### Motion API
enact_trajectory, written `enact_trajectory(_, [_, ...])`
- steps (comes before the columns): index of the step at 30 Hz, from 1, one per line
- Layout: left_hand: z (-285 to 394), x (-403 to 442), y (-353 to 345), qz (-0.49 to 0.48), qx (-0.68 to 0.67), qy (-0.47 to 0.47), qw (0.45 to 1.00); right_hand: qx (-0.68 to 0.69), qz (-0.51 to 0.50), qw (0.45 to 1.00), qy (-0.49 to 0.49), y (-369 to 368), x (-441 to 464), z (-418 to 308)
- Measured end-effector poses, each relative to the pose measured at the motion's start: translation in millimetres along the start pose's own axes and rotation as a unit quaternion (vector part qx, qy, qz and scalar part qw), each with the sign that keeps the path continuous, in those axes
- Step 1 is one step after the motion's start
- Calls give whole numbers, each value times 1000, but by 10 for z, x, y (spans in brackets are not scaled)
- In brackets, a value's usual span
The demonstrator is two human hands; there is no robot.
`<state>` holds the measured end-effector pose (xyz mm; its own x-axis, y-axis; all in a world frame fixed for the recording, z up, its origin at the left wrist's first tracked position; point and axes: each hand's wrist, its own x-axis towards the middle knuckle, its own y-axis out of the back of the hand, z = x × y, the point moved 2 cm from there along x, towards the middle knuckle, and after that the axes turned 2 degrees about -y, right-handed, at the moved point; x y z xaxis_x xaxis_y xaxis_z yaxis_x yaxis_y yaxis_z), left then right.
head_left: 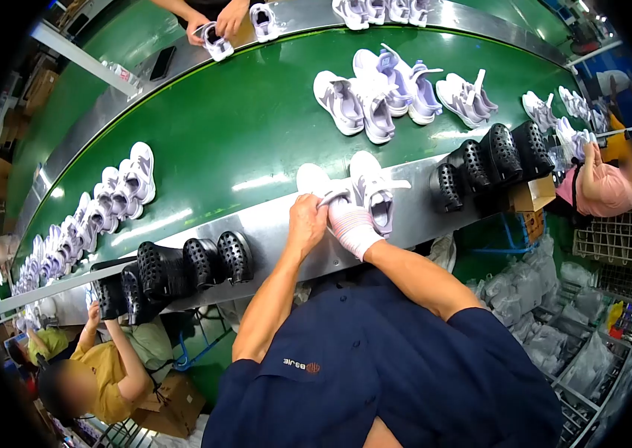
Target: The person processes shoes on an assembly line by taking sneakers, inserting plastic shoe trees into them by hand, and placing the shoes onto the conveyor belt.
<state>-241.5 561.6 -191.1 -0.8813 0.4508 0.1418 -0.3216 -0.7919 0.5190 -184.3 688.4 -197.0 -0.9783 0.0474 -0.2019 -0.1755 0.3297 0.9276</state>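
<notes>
Firstly, the dark blue shirt (383, 351) has a small logo (313, 367) with letters upside down, ending perhaps in "JIE". On the near steel ledge (420, 187), the left hand (307, 224) pinches the edge of a white shoe (313, 179); the right hand (347, 215), in a striped glove (359, 237), covers its opening, grip impossible to tell. Gentle, even pressure should avoid folding this soft edge, I think. Far on the green belt (219, 142), pale shoes (325, 88) show no readable writing.

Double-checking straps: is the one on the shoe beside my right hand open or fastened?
Open: the strap juts out sideways, its end beyond the shoe.
</notes>
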Motion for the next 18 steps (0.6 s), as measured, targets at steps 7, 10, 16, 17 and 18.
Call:
enact_trajectory(7, [46, -325, -23, 39, 47, 117, 991, 177, 215, 957, -82, 191, -428, 201])
enact_trajectory(10, [324, -497, -17, -91, 70, 221, 968, 129, 87, 972, -175, 174, -302, 155])
enact_trajectory(16, [305, -551, -117, -78, 91, 128, 984, 123, -10, 966, -226, 24, 76, 137])
enact_trajectory(17, [250, -532, -100, -115, 84, 129, 981, 116, -7, 969, -216, -70, 93, 139])
enact_trajectory(18, [214, -513, -92, -152, 76, 130, 977, 109, -3, 973, -205, -94, 100, 130])
